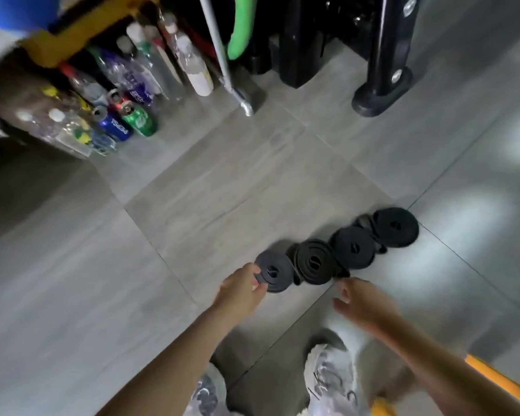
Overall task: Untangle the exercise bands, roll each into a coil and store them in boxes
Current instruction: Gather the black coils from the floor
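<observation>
Gym corner, going by the black steel equipment frame (386, 40) with its bolted foot (376, 99), coiled black exercise bands (353, 249) on grey floor tiles (222, 181), a green padded tube (237, 34), and drink bottles (192, 67) and cans (138, 120) lined up.

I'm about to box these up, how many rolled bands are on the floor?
4, in a diagonal row: first coil held by the left hand, second coil, third coil, fourth coil farthest right. Another may hide behind the third.

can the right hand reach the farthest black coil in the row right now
Probably yes: the right hand hangs free beside the row, and only low flat coils lie between it and the farthest coiled black band.
</observation>
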